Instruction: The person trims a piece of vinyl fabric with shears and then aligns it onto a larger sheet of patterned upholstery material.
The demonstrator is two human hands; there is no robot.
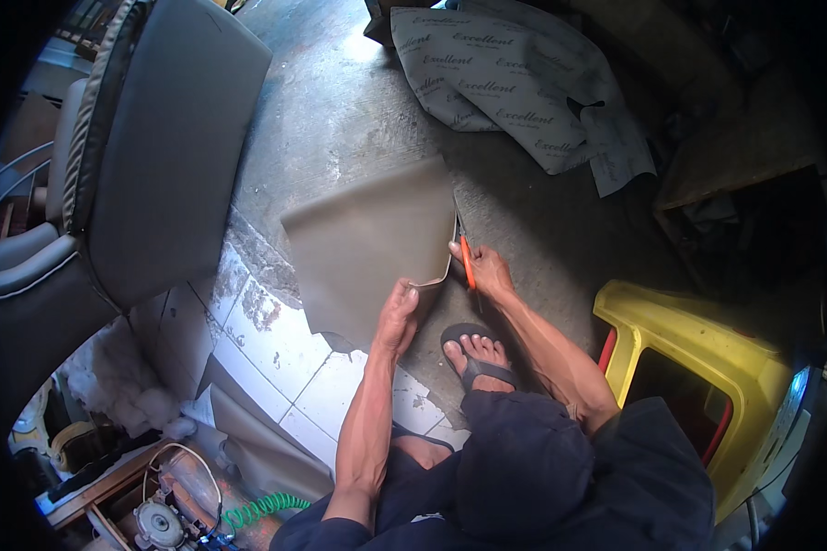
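Note:
A taupe sheet of leather-like upholstery material (368, 243) hangs in front of me, its lower edge notched with a small curve. My left hand (398, 317) is closed on the sheet's near edge, thumb on top and fingers behind it. At the right edge, my right hand (489, 274) grips a pair of scissors with orange handles (468, 262). The dark blades point away from me along that edge, and how far they are open is hard to see. Between my hands the edge curls up and shows a pale backing.
A padded grey-brown seat (179, 138) stands at the left. Grey printed sheeting (515, 83) lies on the floor at the far right. Near my right elbow is a yellow plastic stool (643, 317). A green coiled hose (266, 508) and white stuffing (124, 390) are at the lower left.

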